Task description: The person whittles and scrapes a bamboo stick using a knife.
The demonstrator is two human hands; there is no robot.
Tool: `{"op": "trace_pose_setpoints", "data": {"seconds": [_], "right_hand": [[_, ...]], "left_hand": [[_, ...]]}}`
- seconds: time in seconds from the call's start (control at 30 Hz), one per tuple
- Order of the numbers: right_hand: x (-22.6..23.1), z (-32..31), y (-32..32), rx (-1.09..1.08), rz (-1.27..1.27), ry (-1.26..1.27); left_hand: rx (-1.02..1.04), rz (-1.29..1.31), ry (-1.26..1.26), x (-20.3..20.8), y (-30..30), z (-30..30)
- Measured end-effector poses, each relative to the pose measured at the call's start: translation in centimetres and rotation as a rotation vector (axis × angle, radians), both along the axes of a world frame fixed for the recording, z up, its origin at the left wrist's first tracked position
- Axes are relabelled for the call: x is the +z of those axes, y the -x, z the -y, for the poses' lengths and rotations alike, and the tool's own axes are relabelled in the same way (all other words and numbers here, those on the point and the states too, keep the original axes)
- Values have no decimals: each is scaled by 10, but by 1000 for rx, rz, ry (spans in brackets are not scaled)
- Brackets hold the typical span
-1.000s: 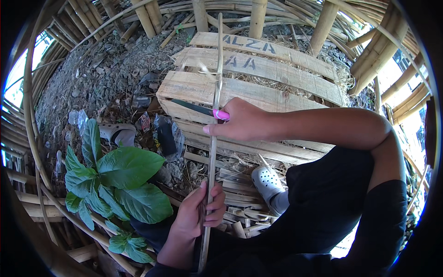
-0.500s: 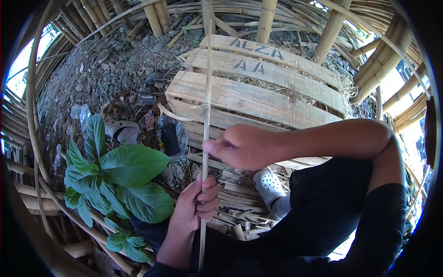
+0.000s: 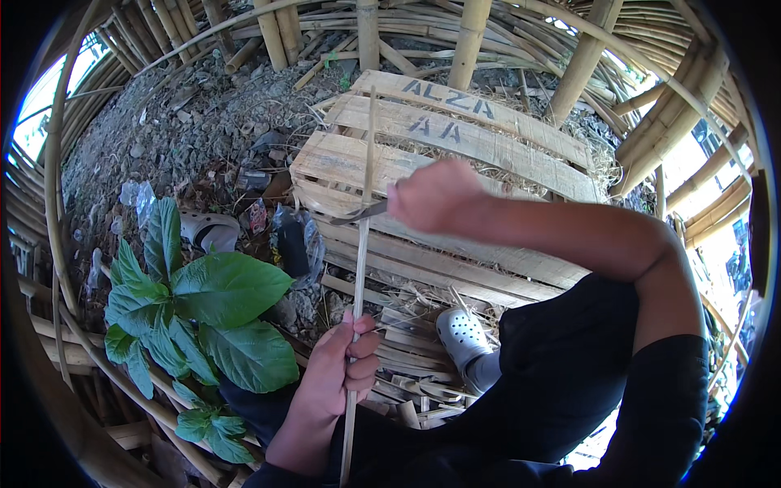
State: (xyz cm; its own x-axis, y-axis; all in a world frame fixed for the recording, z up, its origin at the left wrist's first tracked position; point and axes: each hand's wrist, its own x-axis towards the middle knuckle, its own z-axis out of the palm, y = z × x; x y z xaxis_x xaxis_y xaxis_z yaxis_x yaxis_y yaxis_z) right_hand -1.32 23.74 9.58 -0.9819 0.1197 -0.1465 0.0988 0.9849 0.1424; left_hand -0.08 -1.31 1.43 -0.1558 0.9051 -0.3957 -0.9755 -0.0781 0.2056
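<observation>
A long, thin bamboo strip [image 3: 363,252] runs upright through the middle of the view. My left hand [image 3: 346,366] is closed round its lower part, thumb along the strip. Higher up, my right hand [image 3: 439,197] is a closed fist, slightly blurred, gripping a knife whose handle is hidden in the fingers. The knife's dark blade [image 3: 358,215] lies across the strip and juts out on its left side. Beyond the strip lies a slatted wooden pallet [image 3: 455,183] with dark stencilled marks.
A broad-leaved green plant [image 3: 236,289] grows at left. Grey perforated clogs are on my right foot [image 3: 464,337] and at left [image 3: 207,230]. Cut bamboo pieces [image 3: 415,358] lie below the pallet. Rubble and plastic scraps cover the ground; bamboo posts [image 3: 469,41] stand behind.
My right hand has moved up and away along the strip, and the knife blade now shows. The curled shaving beside the strip is no longer visible. The strip's top end sits lower in view.
</observation>
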Motion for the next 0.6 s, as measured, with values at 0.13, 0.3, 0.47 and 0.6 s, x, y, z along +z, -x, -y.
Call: {"op": "trace_pose_setpoints", "data": {"seconds": [0.13, 0.3, 0.47, 0.6], "right_hand": [[-2, 19, -4, 213, 107, 23], [-17, 20, -10, 358, -49, -7], [-13, 1, 1, 139, -112, -48], [2, -11, 19, 155, 57, -55]], "left_hand": [[-48, 27, -28, 0, -5, 5], [-14, -60, 47, 1, -5, 2], [-4, -19, 42, 11, -4, 5], [22, -40, 72, 12, -2, 6]]}}
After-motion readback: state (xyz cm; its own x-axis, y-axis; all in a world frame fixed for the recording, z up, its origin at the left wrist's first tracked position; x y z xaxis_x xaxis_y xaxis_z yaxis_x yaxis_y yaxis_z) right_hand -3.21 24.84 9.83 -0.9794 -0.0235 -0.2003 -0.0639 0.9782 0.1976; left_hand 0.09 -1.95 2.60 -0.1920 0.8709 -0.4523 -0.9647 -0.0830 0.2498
